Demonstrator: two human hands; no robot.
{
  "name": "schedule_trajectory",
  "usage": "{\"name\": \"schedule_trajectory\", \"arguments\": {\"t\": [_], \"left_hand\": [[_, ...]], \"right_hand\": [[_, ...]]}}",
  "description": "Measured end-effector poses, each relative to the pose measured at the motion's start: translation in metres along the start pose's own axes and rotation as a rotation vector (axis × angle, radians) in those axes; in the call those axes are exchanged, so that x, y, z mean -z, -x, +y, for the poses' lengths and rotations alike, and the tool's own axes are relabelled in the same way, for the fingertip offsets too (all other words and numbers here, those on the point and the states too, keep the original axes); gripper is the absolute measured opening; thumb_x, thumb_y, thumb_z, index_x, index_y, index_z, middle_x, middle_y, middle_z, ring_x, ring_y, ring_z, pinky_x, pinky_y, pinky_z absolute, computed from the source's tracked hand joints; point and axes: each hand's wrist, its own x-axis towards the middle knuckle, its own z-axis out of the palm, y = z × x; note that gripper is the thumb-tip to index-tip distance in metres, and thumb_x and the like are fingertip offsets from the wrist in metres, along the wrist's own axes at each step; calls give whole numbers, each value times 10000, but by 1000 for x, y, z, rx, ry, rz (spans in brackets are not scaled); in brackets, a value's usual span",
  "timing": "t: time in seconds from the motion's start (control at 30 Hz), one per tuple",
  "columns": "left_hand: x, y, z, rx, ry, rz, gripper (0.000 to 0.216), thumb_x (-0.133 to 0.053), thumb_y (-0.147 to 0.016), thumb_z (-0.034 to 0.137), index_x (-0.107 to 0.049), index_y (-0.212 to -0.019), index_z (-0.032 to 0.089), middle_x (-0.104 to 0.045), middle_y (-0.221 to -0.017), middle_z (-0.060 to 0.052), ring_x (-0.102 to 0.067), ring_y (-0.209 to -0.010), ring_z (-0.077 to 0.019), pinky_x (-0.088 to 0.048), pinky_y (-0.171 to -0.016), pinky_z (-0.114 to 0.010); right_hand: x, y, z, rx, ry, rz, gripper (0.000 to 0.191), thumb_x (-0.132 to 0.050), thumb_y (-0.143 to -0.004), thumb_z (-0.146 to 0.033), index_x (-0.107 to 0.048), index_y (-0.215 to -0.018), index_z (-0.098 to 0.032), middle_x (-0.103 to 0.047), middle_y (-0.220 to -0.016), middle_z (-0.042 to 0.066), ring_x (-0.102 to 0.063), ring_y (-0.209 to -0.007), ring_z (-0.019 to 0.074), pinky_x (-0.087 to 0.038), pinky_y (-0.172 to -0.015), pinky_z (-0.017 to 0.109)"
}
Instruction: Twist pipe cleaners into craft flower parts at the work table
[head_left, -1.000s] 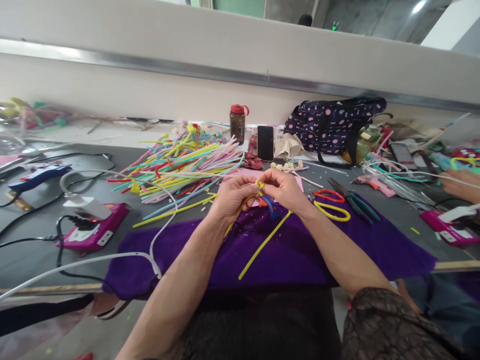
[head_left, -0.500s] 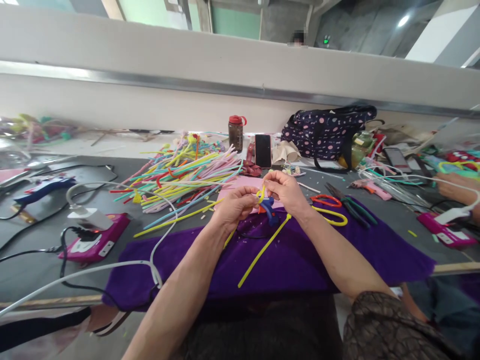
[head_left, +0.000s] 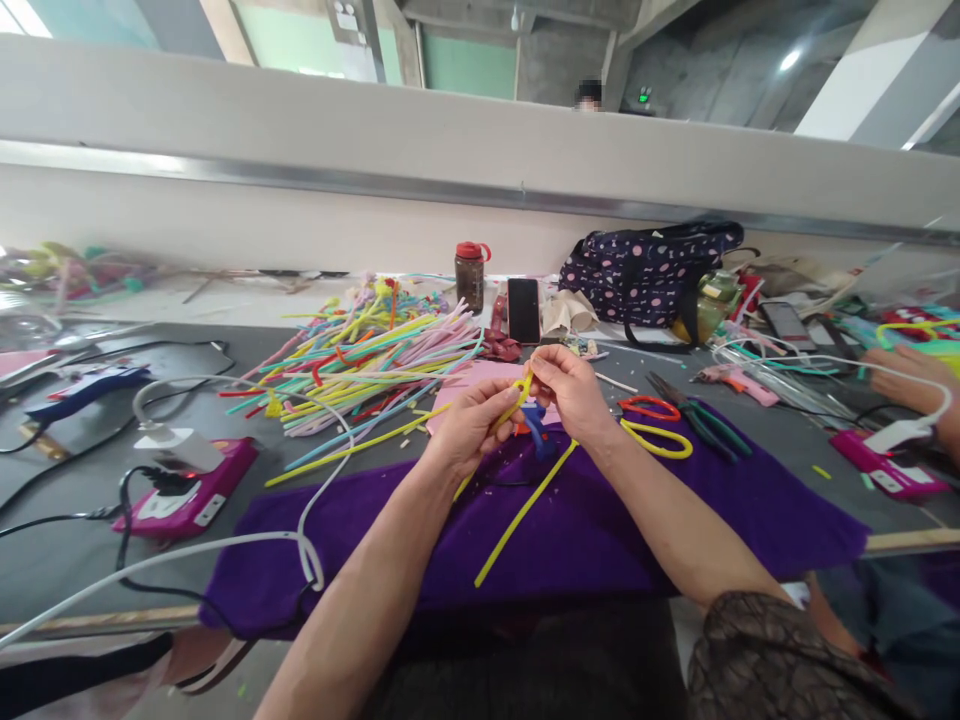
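My left hand (head_left: 469,428) and my right hand (head_left: 568,388) meet above the purple cloth (head_left: 600,520), both pinched on a yellow pipe cleaner (head_left: 523,511). Its upper end is bent between my fingertips; its long tail slants down over the cloth toward me. A small blue twisted piece (head_left: 537,425) with an orange bit hangs just under my right fingers. A pink sheet (head_left: 469,385) lies behind my hands.
A big pile of coloured pipe cleaners (head_left: 360,350) lies at the left rear. Orange and yellow loops (head_left: 656,425) and pliers (head_left: 701,410) sit right of my hands. A pink glue-gun stand (head_left: 187,485), cables, a bottle (head_left: 470,275), a phone (head_left: 523,310) and a dotted bag (head_left: 652,275) surround. Another person's hand (head_left: 911,375) is far right.
The view has tilted upward a little, so the table sits lower in the picture. My hands stay together on the yellow pipe cleaner, bending its upper end; the blue piece now shows beneath them.
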Motion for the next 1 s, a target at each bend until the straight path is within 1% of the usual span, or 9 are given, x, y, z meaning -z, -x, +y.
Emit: {"name": "schedule_trajectory", "arguments": {"t": [0.1, 0.23, 0.3, 0.37, 0.5, 0.57, 0.67, 0.8, 1.0], "left_hand": [[-4, 5, 3, 15, -10, -40, 223, -605, -722, 333, -560, -773, 120, -597, -583, -4, -443, -326, -31, -242, -261, -115], [-8, 12, 3, 101, -47, -119, 250, -591, -731, 347, -576, -833, 120, -632, -631, -37, -566, -427, -98, -357, -310, -142], [-10, 14, 0, 149, -92, -179, 267, -585, -735, 366, -583, -832, 118, -646, -660, -59, -601, -486, -122, -388, -346, -151], [-10, 14, -3, 176, -145, -219, 291, -582, -734, 390, -596, -823, 113, -657, -695, -82, -618, -535, -133, -411, -383, -155], [-3, 6, -7, 158, -120, -120, 393, -524, -752, 473, -608, -874, 109, -662, -708, -95, -584, -479, -108, -383, -362, -153], [2, 0, -8, 117, -82, -57, 408, -528, -747, 479, -604, -890, 105, -663, -703, -93, -547, -425, -88, -344, -331, -150], [7, -5, -9, 64, -77, -1, 367, -578, -715, 456, -604, -815, 104, -657, -653, -72, -488, -360, -62, -292, -306, -145], [6, -7, -8, 22, -63, -1, 272, -653, -667, 365, -596, -731, 106, -625, -572, -25, -444, -335, -40, -289, -324, -143], [4, -3, -4, -22, -97, -14, 225, -648, -673, 294, -608, -801, 112, -598, -547, 7, -426, -332, -37, -289, -332, -147]], "right_hand": [[6, -4, -5, 40, -79, 38, 170, -593, -715, -328, -519, -766, -183, -548, -657, -21, -475, -493, 65, -314, -372, 163], [23, -17, -6, 84, -177, 164, 160, -622, -688, -294, -520, -752, -189, -550, -680, -21, -444, -474, 54, -289, -357, 162], [33, -23, -5, 74, -201, 202, 177, -637, -667, -292, -513, -742, -192, -542, -671, -27, -421, -458, 48, -266, -346, 160], [37, -26, -3, 29, -190, 184, 198, -648, -650, -302, -507, -734, -191, -536, -662, -29, -408, -448, 47, -251, -337, 161], [29, -20, 2, -53, -96, 56, 207, -635, -663, -323, -509, -749, -182, -546, -664, -22, -431, -453, 53, -262, -339, 159], [18, -12, 4, -48, -28, -2, 196, -611, -687, -329, -514, -770, -180, -554, -655, -22, -460, -469, 64, -293, -354, 162], [4, -2, 5, -23, 98, -71, 179, -579, -712, -330, -524, -788, -177, -539, -598, -33, -466, -473, 74, -336, -388, 176], [-3, 4, 3, 25, 200, -95, 150, -558, -727, -306, -537, -794, -174, -543, -612, -32, -480, -509, 78, -368, -443, 186], [0, 1, 4, 80, 232, -70, 116, -564, -714, -273, -550, -763, -169, -527, -589, -37, -462, -497, 72, -356, -453, 189]]}}
